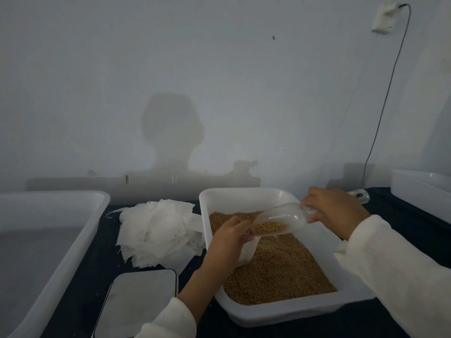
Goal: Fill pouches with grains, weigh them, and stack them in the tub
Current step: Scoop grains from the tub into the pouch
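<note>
A white tray (pixel 246 195) in the middle holds brown grains (pixel 283 269). My right hand (pixel 334 209) grips the handle of a clear plastic scoop (pixel 280 222) with grains in it, tilted down to the left. My left hand (pixel 231 242) holds a white pouch (pixel 247 252) upright over the grains, its mouth at the scoop's lip. A pile of empty white pouches (pixel 158 231) lies left of the tray. A flat scale (pixel 139 303) with a shiny top sits at the front. A large white tub (pixel 73 240) stands at the far left.
Another white tub (pixel 419 189) stands at the far right by the wall. A cable (pixel 380 113) runs down the wall from a socket (pixel 384 17) to a small object (pixel 360 195) on the dark tabletop (pixel 92 272).
</note>
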`<control>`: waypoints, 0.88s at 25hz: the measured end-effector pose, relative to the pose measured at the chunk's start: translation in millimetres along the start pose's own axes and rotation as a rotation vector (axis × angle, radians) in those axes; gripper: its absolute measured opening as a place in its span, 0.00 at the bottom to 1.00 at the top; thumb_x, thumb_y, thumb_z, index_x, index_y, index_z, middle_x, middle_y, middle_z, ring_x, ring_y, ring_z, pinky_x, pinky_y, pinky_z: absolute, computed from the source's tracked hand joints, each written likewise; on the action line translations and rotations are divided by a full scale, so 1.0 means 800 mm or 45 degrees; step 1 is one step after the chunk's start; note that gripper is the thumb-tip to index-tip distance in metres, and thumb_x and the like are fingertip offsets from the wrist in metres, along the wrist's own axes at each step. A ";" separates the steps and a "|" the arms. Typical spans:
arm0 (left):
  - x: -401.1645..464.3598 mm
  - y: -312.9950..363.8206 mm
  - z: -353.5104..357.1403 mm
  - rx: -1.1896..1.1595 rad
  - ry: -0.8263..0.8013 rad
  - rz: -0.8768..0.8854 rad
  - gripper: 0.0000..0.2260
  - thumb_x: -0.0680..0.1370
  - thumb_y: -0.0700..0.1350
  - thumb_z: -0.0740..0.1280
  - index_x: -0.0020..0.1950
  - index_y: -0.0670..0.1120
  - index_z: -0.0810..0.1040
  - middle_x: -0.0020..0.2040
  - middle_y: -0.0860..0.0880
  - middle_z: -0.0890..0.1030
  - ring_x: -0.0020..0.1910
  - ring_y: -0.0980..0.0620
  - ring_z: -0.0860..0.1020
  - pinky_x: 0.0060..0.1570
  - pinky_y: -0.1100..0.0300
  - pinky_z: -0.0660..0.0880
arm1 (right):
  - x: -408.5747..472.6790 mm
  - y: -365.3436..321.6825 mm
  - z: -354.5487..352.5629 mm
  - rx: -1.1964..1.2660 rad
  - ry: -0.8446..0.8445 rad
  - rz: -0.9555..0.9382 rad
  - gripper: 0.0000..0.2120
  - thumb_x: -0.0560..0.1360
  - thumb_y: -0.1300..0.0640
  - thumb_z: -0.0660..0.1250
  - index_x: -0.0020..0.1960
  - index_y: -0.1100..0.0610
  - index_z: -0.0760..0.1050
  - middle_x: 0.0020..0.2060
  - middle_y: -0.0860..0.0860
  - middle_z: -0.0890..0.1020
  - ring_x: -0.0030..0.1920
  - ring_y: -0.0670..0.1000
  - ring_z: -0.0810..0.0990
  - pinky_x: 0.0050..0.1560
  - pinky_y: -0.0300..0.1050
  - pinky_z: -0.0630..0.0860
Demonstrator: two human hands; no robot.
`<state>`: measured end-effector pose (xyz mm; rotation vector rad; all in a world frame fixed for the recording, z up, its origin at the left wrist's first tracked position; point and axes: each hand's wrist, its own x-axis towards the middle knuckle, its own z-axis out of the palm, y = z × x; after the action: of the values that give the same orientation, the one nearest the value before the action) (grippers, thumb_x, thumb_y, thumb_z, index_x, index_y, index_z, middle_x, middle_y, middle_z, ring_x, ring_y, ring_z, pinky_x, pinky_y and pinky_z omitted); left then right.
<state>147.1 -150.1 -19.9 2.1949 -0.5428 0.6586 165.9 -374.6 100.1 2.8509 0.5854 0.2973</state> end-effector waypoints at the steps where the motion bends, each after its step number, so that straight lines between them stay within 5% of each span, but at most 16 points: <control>1: 0.000 0.001 0.000 0.000 0.002 -0.004 0.05 0.78 0.38 0.65 0.48 0.41 0.80 0.48 0.45 0.77 0.47 0.50 0.76 0.47 0.58 0.73 | 0.000 -0.001 -0.003 -0.024 0.015 -0.011 0.14 0.77 0.49 0.64 0.61 0.48 0.75 0.54 0.47 0.73 0.53 0.48 0.74 0.47 0.39 0.60; 11: -0.001 0.004 -0.003 -0.016 0.008 0.001 0.05 0.78 0.38 0.65 0.48 0.40 0.80 0.48 0.45 0.77 0.47 0.51 0.76 0.46 0.60 0.73 | -0.004 -0.003 -0.007 -0.024 0.009 -0.003 0.13 0.77 0.49 0.64 0.61 0.47 0.74 0.53 0.46 0.73 0.52 0.47 0.74 0.48 0.39 0.61; 14: 0.000 0.000 -0.001 -0.010 0.017 -0.008 0.04 0.78 0.36 0.64 0.47 0.40 0.79 0.48 0.46 0.77 0.46 0.52 0.76 0.45 0.61 0.73 | -0.009 -0.001 -0.005 0.224 -0.136 0.190 0.03 0.75 0.53 0.67 0.48 0.50 0.77 0.47 0.47 0.76 0.50 0.50 0.77 0.47 0.43 0.68; 18: 0.001 -0.004 0.001 -0.001 0.021 -0.031 0.04 0.78 0.34 0.62 0.45 0.41 0.74 0.43 0.49 0.75 0.41 0.54 0.72 0.40 0.63 0.67 | -0.023 -0.007 0.016 0.421 -0.328 0.350 0.08 0.77 0.56 0.64 0.39 0.55 0.72 0.37 0.47 0.76 0.42 0.46 0.78 0.38 0.35 0.68; 22: 0.001 -0.005 0.000 -0.080 0.054 -0.144 0.05 0.78 0.36 0.61 0.43 0.44 0.72 0.42 0.51 0.75 0.42 0.54 0.72 0.41 0.61 0.69 | -0.031 -0.035 0.080 0.395 -0.239 0.394 0.04 0.80 0.57 0.59 0.47 0.54 0.69 0.47 0.50 0.73 0.43 0.47 0.73 0.43 0.38 0.69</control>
<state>149.8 -147.4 -22.0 2.1311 -0.4086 0.6180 148.7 -370.0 28.1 3.2194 0.1621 -0.0186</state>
